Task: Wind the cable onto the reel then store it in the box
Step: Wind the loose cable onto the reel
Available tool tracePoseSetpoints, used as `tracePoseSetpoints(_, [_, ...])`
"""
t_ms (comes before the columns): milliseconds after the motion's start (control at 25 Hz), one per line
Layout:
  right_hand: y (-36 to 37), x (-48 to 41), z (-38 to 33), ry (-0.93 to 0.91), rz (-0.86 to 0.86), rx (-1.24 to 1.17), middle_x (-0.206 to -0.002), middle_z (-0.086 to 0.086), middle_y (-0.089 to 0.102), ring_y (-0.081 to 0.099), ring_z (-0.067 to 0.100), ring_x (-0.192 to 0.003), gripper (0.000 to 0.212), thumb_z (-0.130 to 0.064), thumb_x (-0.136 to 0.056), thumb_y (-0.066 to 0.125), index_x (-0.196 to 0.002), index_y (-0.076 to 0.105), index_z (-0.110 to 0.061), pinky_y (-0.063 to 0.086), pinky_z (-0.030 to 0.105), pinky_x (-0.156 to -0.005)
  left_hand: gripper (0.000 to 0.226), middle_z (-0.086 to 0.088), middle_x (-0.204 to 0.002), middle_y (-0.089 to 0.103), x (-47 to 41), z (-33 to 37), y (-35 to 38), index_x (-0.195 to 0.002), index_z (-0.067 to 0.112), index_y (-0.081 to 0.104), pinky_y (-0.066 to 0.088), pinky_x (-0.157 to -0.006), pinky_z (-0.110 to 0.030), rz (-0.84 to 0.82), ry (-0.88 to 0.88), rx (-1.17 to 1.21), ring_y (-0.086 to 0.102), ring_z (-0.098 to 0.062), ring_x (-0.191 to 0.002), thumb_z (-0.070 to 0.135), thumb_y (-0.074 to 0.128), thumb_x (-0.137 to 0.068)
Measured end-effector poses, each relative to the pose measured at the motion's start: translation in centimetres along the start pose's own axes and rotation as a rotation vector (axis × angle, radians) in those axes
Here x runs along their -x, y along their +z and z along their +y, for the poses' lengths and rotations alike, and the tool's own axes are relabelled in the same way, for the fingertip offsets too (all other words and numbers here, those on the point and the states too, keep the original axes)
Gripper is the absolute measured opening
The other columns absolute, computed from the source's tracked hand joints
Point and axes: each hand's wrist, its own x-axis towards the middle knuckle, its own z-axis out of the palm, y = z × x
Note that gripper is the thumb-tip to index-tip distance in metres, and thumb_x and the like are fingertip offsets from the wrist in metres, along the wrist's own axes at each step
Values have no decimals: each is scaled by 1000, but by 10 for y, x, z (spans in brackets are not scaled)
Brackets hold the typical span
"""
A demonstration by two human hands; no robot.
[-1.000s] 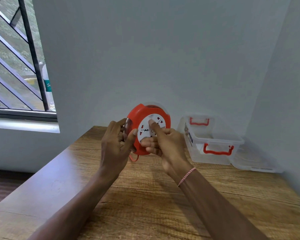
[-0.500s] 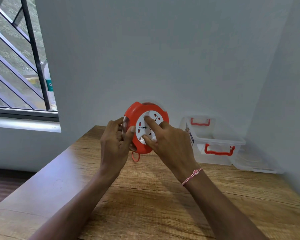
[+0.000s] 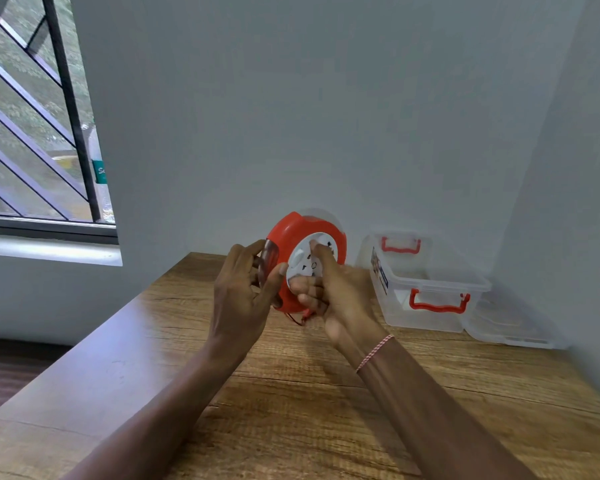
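An orange cable reel (image 3: 291,233) with a white socket face (image 3: 303,261) is held upright above the wooden table (image 3: 291,393). My left hand (image 3: 243,292) grips its left rim, thumb on the front. With a finger on the white face and the other fingers curled below, my right hand (image 3: 333,292) holds the reel from the right. A short loop of orange cable (image 3: 300,318) hangs under the reel. The clear plastic box (image 3: 426,296) with red handles stands open at the back right.
The box's clear lid (image 3: 510,327) lies flat to the right of the box, near the corner of the grey walls. A barred window (image 3: 39,126) is at the left. The table's left edge runs diagonally past my left forearm.
My right hand has turned on the white face, its fingers curling lower and its wrist rotating. The hanging cable loop has shifted slightly right. The left hand keeps its grip on the rim.
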Motion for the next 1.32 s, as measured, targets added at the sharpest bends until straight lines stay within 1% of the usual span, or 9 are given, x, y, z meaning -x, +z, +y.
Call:
tracePoseSetpoints(120, [-6, 0, -5, -70, -100, 144, -72, 14, 80, 76, 21, -54, 43, -48, -94, 75, -103, 70, -7, 65, 34, -51, 28, 5, -102, 60, -3, 1, -2, -121, 34, 57, 52, -67, -16, 47, -56, 18, 63, -5, -88, 53, 56, -100])
tracePoseSetpoints(200, [-12, -2, -10, -396, -61, 546, -73, 6, 81, 77, 18, -56, 39, -51, -94, 73, -107, 68, -15, 68, 46, -59, 20, 2, -108, 65, -8, 0, -9, -117, 49, 50, 56, -68, -15, 93, -152, 88, 68, -7, -95, 57, 54, -99])
tracePoseSetpoints(320, [-24, -6, -17, -986, 93, 1137, -104, 2, 82, 80, 17, -77, 47, -56, -95, 69, -129, 66, -24, 68, 38, -69, 32, -4, -119, 67, -10, -2, -14, -121, 45, 52, 62, -66, -20, 117, -230, 162, 74, -19, -102, 66, 53, -97])
tracePoseSetpoints(400, [-26, -5, -17, -1167, 37, 1335, -125, 5, 77, 79, 24, -86, 58, -57, -98, 64, -145, 58, -24, 67, 38, -73, 30, -2, -118, 67, -10, -1, -14, -120, 48, 51, 59, -66, -13, 118, -223, 167, 73, -14, -102, 66, 52, -96])
tracePoseSetpoints(480, [-23, -1, -14, -1199, -34, 1448, -132, 8, 73, 79, 27, -92, 64, -57, -101, 59, -155, 48, -25, 66, 38, -77, 23, 2, -116, 65, -9, 1, -11, -119, 53, 49, 53, -67, -5, 112, -195, 153, 71, 0, -100, 62, 53, -98])
tracePoseSetpoints(600, [-19, 1, -12, -1183, -51, 1478, -128, 9, 76, 79, 26, -96, 69, -61, -102, 52, -161, 40, -26, 63, 35, -81, 25, 2, -114, 65, -7, 2, -7, -123, 41, 53, 49, -69, 0, 86, -174, 129, 65, 14, -101, 52, 57, -101])
tracePoseSetpoints(760, [-19, 1, -15, -1154, -2, 1388, -109, 9, 81, 79, 27, -85, 67, -62, -96, 64, -150, 55, -23, 61, 32, -76, 40, 1, -110, 64, -4, 4, -4, -125, 15, 61, 48, -72, 1, 51, -140, 77, 62, 16, -102, 45, 57, -100])
tracePoseSetpoints(920, [-20, -1, -14, -1103, 26, 1315, -94, 8, 81, 76, 26, -75, 66, -65, -92, 68, -140, 60, -21, 51, 24, -69, 37, 2, -106, 62, -3, 7, -4, -122, 12, 62, 46, -73, 2, 36, -118, 70, 60, 18, -101, 42, 57, -101])
tracePoseSetpoints(1320, [-15, -8, -6, -896, 77, 1028, -112, 5, 78, 77, 23, -87, 67, -70, -85, 69, -131, 59, -23, 47, 8, -60, 46, 1, -109, 63, -2, 9, -4, -124, 8, 63, 47, -76, 1, 26, -120, 72, 60, 18, -102, 46, 56, -99])
